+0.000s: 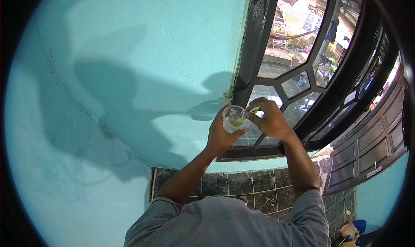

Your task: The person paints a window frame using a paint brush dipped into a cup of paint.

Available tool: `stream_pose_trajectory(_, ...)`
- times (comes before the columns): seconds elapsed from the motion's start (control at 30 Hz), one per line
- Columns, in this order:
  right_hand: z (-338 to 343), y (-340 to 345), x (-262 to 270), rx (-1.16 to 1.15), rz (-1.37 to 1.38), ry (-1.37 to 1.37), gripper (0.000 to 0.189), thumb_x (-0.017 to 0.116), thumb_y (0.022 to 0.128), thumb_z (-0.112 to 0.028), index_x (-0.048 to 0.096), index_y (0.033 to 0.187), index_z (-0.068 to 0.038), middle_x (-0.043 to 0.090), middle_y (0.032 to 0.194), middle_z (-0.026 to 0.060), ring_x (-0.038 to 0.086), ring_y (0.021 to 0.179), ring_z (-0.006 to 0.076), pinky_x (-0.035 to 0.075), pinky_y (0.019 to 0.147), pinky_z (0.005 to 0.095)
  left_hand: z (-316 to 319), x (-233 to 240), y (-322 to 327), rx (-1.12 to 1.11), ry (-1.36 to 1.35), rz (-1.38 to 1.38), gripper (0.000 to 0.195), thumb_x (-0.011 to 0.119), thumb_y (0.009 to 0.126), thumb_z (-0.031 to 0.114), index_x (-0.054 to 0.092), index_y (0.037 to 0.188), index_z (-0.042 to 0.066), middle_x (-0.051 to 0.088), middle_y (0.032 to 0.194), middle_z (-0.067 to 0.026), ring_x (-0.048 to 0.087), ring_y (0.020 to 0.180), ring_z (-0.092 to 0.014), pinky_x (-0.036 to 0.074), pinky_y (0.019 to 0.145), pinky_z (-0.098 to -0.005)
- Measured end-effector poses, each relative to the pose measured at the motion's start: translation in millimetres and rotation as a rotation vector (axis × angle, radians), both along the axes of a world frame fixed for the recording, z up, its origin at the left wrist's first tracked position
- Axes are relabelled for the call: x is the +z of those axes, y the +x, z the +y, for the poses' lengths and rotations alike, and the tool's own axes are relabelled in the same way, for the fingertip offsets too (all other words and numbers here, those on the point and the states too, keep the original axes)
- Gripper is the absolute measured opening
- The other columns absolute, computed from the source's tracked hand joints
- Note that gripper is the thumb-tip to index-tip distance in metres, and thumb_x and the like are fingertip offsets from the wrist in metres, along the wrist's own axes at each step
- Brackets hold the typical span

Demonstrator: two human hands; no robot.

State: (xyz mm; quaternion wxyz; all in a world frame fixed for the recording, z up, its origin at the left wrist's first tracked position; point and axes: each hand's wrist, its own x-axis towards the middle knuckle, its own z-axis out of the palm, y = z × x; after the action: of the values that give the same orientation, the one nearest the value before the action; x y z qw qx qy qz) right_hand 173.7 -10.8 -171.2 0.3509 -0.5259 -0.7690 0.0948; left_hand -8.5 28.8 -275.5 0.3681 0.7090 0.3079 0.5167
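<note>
My left hand (220,133) is wrapped around a clear, faceted plastic or glass cup (231,126), whose open mouth faces the camera. Inside the cup lies something yellowish-green; whether it is a liquid or the tool's tip I cannot tell. Between the thumb and fingers of my right hand (267,119) is the pale green-white handle of a small tool (254,110), perhaps a brush or spoon. Its lower end reaches into the cup. Both hands are raised in front of the window's lower left corner, close together.
A turquoise wall (181,36) stands to the left, bearing shadows. Ahead is a dark window frame (256,26) with glass panes. At right hangs a brown panelled wooden door (366,146). Dark floor tiles (240,184) lie below, with a pile of items (350,230) at lower right.
</note>
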Motion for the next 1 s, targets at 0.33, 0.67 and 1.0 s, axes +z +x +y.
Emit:
stream_pose_trajectory(0.33, 38.1, 25.5, 139.1, -0.092, -0.075, 0.366, 0.015, 0.072, 0.092, -0.013, 0.071, 0.100, 0.000, 0.073, 0.093, 0.0154, 0.071, 0.087, 0.0235, 0.054, 0.081, 0.0358, 25.6, 33.3, 15.5, 0.056, 0.026, -0.115, 0.078, 0.090, 0.076, 0.032, 0.049, 0.132, -0.002, 0.062, 0.120, -0.0161, 0.061, 0.114, -0.025, 0.048, 0.099, -0.0380)
stream_pose_trajectory(0.67, 34.7, 33.8, 82.0, -0.253, -0.574, 1.113, 0.023, 0.076, 0.075, -0.009, 0.067, 0.096, -0.016, 0.068, 0.090, 0.0003, 0.064, 0.081, 0.0207, 0.042, 0.075, 0.0395, 4.4, -1.5, -0.9, 0.060, -0.018, -0.032, 0.086, 0.090, 0.073, 0.031, 0.045, 0.138, -0.004, 0.061, 0.124, -0.0190, 0.061, 0.116, -0.029, 0.049, 0.099, -0.0394)
stream_pose_trajectory(1.0, 20.4, 10.6, -88.6, -0.012, -0.461, 0.671, 0.017, 0.079, 0.079, -0.014, 0.068, 0.091, -0.012, 0.070, 0.084, 0.0005, 0.066, 0.076, 0.0180, 0.045, 0.075, 0.0380, -30.2, -92.2, -64.3, 0.292, -0.091, 0.127, 0.090, 0.093, 0.070, 0.033, 0.046, 0.137, -0.003, 0.064, 0.120, -0.0196, 0.063, 0.111, -0.033, 0.050, 0.097, -0.0409)
